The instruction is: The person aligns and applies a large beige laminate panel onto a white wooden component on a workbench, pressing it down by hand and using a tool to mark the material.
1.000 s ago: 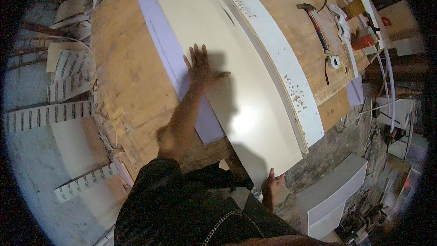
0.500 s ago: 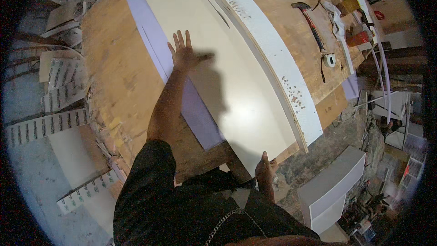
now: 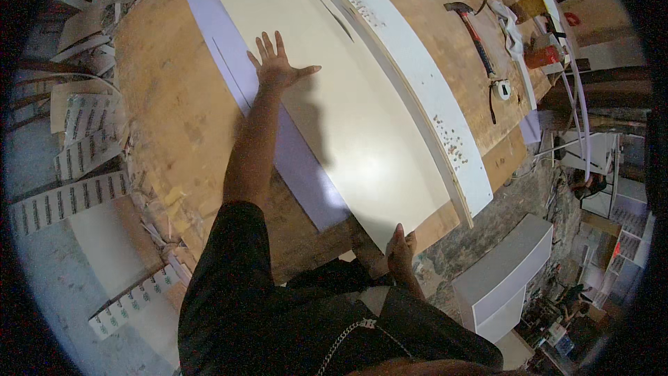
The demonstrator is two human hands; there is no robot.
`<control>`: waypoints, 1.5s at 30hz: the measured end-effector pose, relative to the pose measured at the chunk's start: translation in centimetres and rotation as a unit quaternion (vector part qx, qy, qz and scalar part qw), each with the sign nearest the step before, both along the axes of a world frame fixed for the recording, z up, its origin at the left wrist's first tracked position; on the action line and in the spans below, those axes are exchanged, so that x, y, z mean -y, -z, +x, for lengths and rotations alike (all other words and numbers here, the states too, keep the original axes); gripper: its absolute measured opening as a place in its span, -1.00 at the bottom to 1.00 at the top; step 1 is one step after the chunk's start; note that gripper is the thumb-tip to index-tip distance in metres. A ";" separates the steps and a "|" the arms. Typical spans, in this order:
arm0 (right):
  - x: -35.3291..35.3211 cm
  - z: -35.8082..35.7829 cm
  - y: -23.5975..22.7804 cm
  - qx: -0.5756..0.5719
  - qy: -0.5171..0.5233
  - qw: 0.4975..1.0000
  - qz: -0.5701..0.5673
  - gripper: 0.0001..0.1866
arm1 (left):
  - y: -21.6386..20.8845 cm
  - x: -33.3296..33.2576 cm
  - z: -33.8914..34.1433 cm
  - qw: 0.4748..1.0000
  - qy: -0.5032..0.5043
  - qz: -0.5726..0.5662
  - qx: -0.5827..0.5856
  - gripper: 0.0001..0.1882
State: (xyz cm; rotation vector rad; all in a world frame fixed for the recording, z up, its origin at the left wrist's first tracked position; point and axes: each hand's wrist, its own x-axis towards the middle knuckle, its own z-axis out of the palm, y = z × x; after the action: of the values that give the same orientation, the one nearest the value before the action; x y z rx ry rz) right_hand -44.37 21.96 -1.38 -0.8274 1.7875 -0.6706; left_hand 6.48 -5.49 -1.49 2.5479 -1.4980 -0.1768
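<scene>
A long cream laminate sheet [image 3: 348, 132] lies lengthwise on the wooden worktable. My left hand [image 3: 278, 71] is open over its left edge, palm down, fingers spread and thumb stretched to the right. Whether that palm presses on the surface is hard to tell. My right hand [image 3: 401, 245] grips the sheet's near right corner, thumb up; its other fingers are partly hidden. A lilac strip [image 3: 306, 188] shows along the sheet's left side, partly covered by it. On the right runs a curved white board [image 3: 424, 90] with brown specks and a raw wooden edge.
On the worktable [image 3: 167, 97] at the far right lie a hammer [image 3: 473, 35], a tape measure [image 3: 501, 89] and a red-capped container [image 3: 544, 57]. A curved white box-like piece [image 3: 504, 271] stands on the floor at right. Printed panels [image 3: 73, 198] and offcuts lie at left.
The sheet's near end has slid away from me, baring more wood beside my right hand. My left hand has moved slightly farther away, and its thumb shows more clearly.
</scene>
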 end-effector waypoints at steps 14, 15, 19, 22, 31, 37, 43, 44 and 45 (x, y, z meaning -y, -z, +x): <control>7.2 11.5 1.2 0.135 0.102 0.985 -0.013 -0.63 | -1.8 7.1 10.3 0.996 -0.031 0.086 0.021 0.63; 7.6 12.2 1.4 0.144 0.100 0.984 -0.030 -0.63 | -1.7 7.5 10.8 0.996 -0.030 0.087 0.016 0.63; 9.7 15.3 -1.6 0.155 0.109 0.981 0.029 -0.73 | -1.2 8.5 13.5 0.997 -0.041 0.064 0.013 0.60; 11.0 16.9 -2.6 0.207 0.125 0.970 0.032 -0.75 | -1.0 9.4 14.3 0.997 -0.048 0.049 0.022 0.58; 13.8 20.8 -2.2 0.187 0.069 0.980 0.019 -0.64 | 0.0 10.8 15.2 0.996 -0.085 -0.018 0.031 0.24; 16.5 25.3 -2.4 0.275 0.071 0.957 0.062 -0.77 | 1.1 10.5 15.6 0.995 -0.081 -0.021 0.049 -0.16; 17.7 27.1 -1.9 0.270 0.116 0.956 0.024 -0.85 | 0.5 7.7 10.4 0.998 0.000 0.007 0.063 0.00; 17.8 26.9 -1.6 0.262 0.124 0.957 0.025 -0.85 | -0.2 7.1 8.9 0.998 0.016 0.037 0.046 0.08; 17.9 26.8 -2.0 0.292 0.104 0.949 0.051 -0.87 | -0.8 6.1 8.2 0.998 0.011 0.037 0.049 0.08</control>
State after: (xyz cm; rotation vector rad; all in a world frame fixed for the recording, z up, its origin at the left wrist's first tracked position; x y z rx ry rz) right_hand -17.56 4.01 0.62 -0.3170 1.3562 -0.8491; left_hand 14.67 -11.62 -0.73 2.6348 -1.5846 -0.1136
